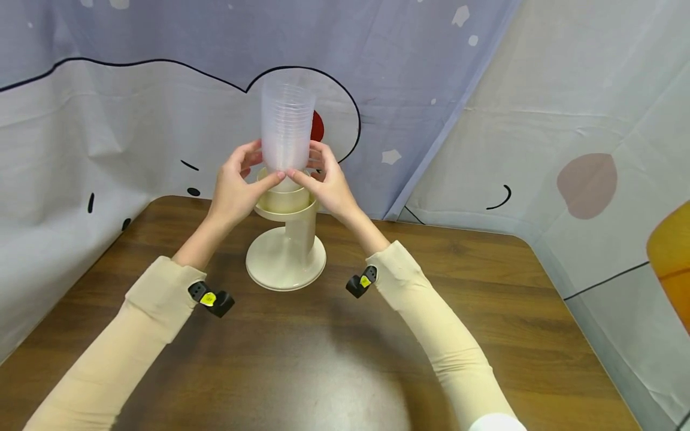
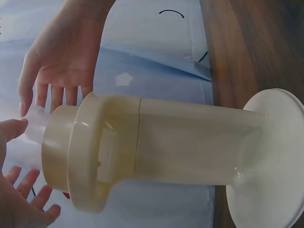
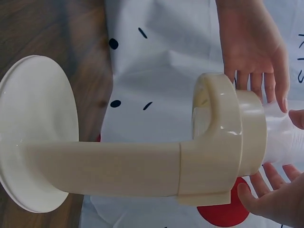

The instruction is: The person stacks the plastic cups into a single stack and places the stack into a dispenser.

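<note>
A tall stack of clear plastic cups (image 1: 288, 123) stands upright between the two hands, its lower end at the mouth of the cream cup dispenser (image 1: 299, 224). My left hand (image 1: 233, 187) holds the stack from the left, thumb across the front and fingers curved round behind. From the other side my right hand (image 1: 333, 187) grips it the same way, and the thumb tips nearly meet. In the left wrist view, the dispenser's ring-shaped collar (image 2: 85, 152) lies just below the fingers. The right wrist view shows the translucent cup stack (image 3: 280, 130) entering the collar.
The dispenser's round base (image 1: 269, 263) rests on a brown wooden table (image 1: 302, 347) near its back edge. A printed curtain (image 1: 162, 120) hangs behind and along the sides. At the far right edge is an orange-yellow shape (image 1: 671, 257).
</note>
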